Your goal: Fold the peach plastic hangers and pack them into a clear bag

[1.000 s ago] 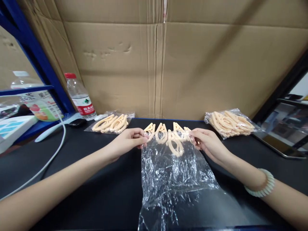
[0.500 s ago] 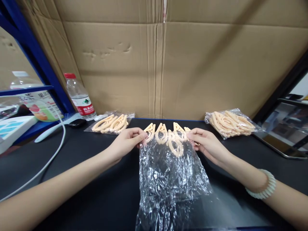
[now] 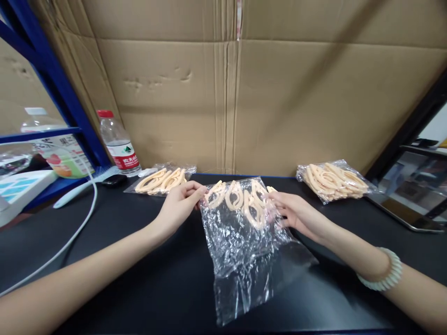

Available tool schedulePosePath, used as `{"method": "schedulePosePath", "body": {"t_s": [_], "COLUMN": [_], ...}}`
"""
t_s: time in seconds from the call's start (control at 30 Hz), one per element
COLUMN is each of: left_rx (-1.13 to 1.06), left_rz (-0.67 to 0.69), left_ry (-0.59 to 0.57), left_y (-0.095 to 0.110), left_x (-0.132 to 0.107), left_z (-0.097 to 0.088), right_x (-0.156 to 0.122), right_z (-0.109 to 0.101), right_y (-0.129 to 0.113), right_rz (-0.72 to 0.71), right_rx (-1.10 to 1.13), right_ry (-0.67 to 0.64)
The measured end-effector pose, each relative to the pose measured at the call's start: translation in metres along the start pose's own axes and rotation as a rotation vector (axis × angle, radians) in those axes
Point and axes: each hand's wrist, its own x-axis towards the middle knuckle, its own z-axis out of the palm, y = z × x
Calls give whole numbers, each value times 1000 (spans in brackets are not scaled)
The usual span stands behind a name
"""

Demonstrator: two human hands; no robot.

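A clear plastic bag (image 3: 232, 249) hangs towards me over the black tabletop, its lower part loose and crinkled. Several beige plastic clips (image 3: 234, 195), looking like large clothes pegs, lie at its far end under the film. My left hand (image 3: 183, 202) pinches the bag's far left corner beside the leftmost clip. At the far right side, my right hand (image 3: 296, 214) has its thumb and fingers on the film, next to a clip whose tip pokes out. The right fingertips are slightly blurred and partly behind the plastic.
Bagged beige clips lie at the back left (image 3: 162, 180) and in a second packet at the back right (image 3: 333, 180). A red-capped water bottle (image 3: 120, 146) stands left, near a white cable (image 3: 82, 223). A tablet-like device (image 3: 415, 186) is far right. Cardboard (image 3: 167, 107) walls the back.
The bag's far edge now covers the clips' tips, and its loose near end has swung up and rightward. My right fingers have shifted along the bag's side; the left hand has barely moved.
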Motion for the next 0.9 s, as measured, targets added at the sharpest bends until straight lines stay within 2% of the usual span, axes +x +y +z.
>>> {"method": "schedulePosePath", "body": {"t_s": [0.13, 0.37, 0.47, 0.53, 0.57, 0.63, 0.73, 0.83, 0.9], "left_rx": [44, 91, 319, 534, 613, 692, 798, 833, 813], "left_rz": [23, -4, 181, 371, 452, 515, 537, 509, 510], "left_ry": [41, 136, 266, 278, 226, 33, -221, -350, -390], "left_y": [-6, -24, -23, -14, -7, 7, 22, 24, 20], "left_x": [5, 17, 16, 7, 0, -19, -47, -64, -67], "left_z": [-2, -13, -15, -11, -7, 3, 18, 27, 29], "right_x": [3, 11, 17, 21, 23, 26, 26, 27, 31], "right_z": [2, -7, -25, -42, -50, -64, -74, -73, -73], "right_y": [8, 8, 1, -3, -4, -4, -3, 0, 5], "right_rz": [0, -118, -257, -395, -457, -528, -502, -508, -605], "right_rx": [-201, -216, -335, -505, -617, -862, -1146, -1230, -1223], "right_ry": [-38, 92, 183, 293, 345, 387, 340, 279, 162]}}
